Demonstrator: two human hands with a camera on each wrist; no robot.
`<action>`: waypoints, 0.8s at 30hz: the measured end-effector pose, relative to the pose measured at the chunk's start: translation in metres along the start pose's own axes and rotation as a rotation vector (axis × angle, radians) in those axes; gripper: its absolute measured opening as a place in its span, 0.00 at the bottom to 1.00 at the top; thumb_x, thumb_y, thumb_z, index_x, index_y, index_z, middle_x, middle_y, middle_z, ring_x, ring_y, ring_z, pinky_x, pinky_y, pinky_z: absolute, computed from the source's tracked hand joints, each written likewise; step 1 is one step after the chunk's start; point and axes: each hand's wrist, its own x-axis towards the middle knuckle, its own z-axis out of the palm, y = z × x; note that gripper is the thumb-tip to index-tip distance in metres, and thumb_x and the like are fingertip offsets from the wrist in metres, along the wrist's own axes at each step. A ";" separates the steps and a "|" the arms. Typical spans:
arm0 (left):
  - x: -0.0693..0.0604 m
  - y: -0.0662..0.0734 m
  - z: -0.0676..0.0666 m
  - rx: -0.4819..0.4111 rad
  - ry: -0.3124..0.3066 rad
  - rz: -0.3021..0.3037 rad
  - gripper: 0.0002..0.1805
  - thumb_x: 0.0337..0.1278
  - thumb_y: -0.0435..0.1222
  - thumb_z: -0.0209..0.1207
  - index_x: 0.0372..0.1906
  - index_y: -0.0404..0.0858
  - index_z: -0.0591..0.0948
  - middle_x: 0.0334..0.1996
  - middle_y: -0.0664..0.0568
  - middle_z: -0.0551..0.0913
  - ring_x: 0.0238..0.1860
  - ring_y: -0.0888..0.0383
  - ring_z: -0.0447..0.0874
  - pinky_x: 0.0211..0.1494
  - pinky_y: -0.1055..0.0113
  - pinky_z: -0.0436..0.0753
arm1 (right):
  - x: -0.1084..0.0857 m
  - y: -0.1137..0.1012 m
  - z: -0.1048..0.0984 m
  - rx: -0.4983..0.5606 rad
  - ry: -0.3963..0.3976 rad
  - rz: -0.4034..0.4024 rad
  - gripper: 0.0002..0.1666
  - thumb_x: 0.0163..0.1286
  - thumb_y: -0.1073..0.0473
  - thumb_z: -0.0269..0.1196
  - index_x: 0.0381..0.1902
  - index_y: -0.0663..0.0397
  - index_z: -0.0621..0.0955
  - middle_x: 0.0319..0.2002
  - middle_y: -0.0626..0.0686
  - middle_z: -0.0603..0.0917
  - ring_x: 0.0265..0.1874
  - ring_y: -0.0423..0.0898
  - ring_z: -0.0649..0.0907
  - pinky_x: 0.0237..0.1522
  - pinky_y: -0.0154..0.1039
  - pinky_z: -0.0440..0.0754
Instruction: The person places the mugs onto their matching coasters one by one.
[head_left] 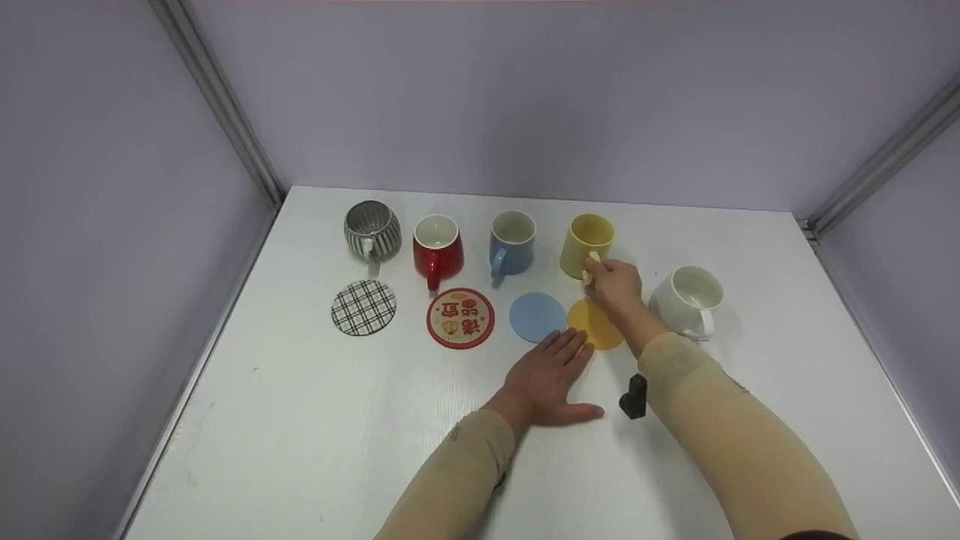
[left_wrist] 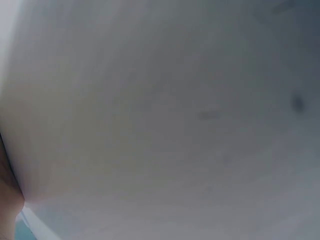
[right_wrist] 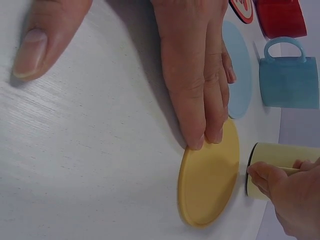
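In the head view my right hand (head_left: 616, 289) grips the handle of a yellow mug (head_left: 579, 246) that stands upright near the back; I cannot tell whether its base touches the table. My left hand (head_left: 546, 381) lies palm down with fingers straight and thumb spread. Its fingertips touch the near left edge of a round yellow coaster (head_left: 600, 331), as the right wrist view also shows on that coaster (right_wrist: 207, 185). Just beyond those fingers is a blue coaster (head_left: 535, 315). The left wrist view is mostly a blurred pale surface.
Behind the blue coaster stands a blue mug (head_left: 516, 251). Further left are a red mug (head_left: 442, 259), a grey striped mug (head_left: 384, 238), a red-rimmed coaster (head_left: 459, 319) and a checked coaster (head_left: 364, 307). A white mug (head_left: 675, 306) stands beside my right forearm. Walls enclose the table.
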 end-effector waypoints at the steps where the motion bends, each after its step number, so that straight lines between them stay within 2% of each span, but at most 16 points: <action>1: 0.000 0.000 0.000 0.000 0.002 0.002 0.60 0.62 0.82 0.29 0.88 0.45 0.50 0.87 0.53 0.43 0.86 0.57 0.37 0.84 0.61 0.40 | 0.000 0.000 0.000 0.004 -0.004 0.003 0.23 0.87 0.48 0.53 0.53 0.65 0.80 0.27 0.46 0.74 0.29 0.40 0.74 0.32 0.32 0.75; 5: 0.000 0.000 0.001 0.005 0.005 0.003 0.60 0.63 0.82 0.29 0.88 0.45 0.50 0.87 0.53 0.44 0.86 0.57 0.38 0.85 0.61 0.40 | -0.001 0.001 0.000 0.003 -0.002 -0.004 0.22 0.87 0.48 0.53 0.50 0.63 0.79 0.27 0.46 0.73 0.28 0.40 0.74 0.30 0.32 0.74; 7: 0.001 0.000 0.002 0.010 0.010 0.003 0.60 0.63 0.81 0.30 0.87 0.45 0.51 0.87 0.52 0.45 0.86 0.57 0.39 0.85 0.61 0.40 | -0.001 0.002 0.000 -0.004 0.013 -0.028 0.21 0.86 0.49 0.54 0.46 0.64 0.80 0.26 0.46 0.74 0.27 0.40 0.74 0.29 0.32 0.74; 11: 0.001 0.000 0.003 0.020 0.025 0.001 0.60 0.63 0.81 0.31 0.87 0.45 0.53 0.87 0.52 0.47 0.86 0.56 0.41 0.85 0.61 0.41 | 0.000 0.003 0.001 -0.011 0.047 -0.077 0.20 0.85 0.51 0.56 0.34 0.59 0.79 0.23 0.46 0.75 0.25 0.39 0.75 0.27 0.30 0.74; 13: 0.002 0.000 0.003 0.023 0.029 0.001 0.59 0.63 0.81 0.32 0.87 0.44 0.54 0.87 0.52 0.48 0.86 0.56 0.41 0.85 0.61 0.41 | -0.001 0.004 0.001 -0.008 0.053 -0.085 0.20 0.85 0.52 0.56 0.32 0.58 0.78 0.22 0.46 0.75 0.24 0.39 0.75 0.27 0.30 0.73; 20: 0.001 0.001 0.000 0.021 0.022 0.005 0.59 0.64 0.81 0.33 0.87 0.45 0.54 0.87 0.51 0.48 0.86 0.56 0.42 0.85 0.61 0.42 | -0.002 0.003 -0.001 0.020 0.027 -0.044 0.22 0.86 0.50 0.54 0.46 0.68 0.80 0.28 0.48 0.76 0.28 0.40 0.75 0.30 0.31 0.74; 24: 0.000 0.001 0.000 0.020 0.033 0.005 0.59 0.64 0.81 0.33 0.87 0.44 0.55 0.87 0.51 0.48 0.86 0.56 0.42 0.85 0.61 0.42 | -0.004 0.002 -0.001 0.029 0.027 -0.050 0.23 0.86 0.50 0.55 0.48 0.69 0.80 0.28 0.47 0.76 0.28 0.39 0.75 0.29 0.30 0.73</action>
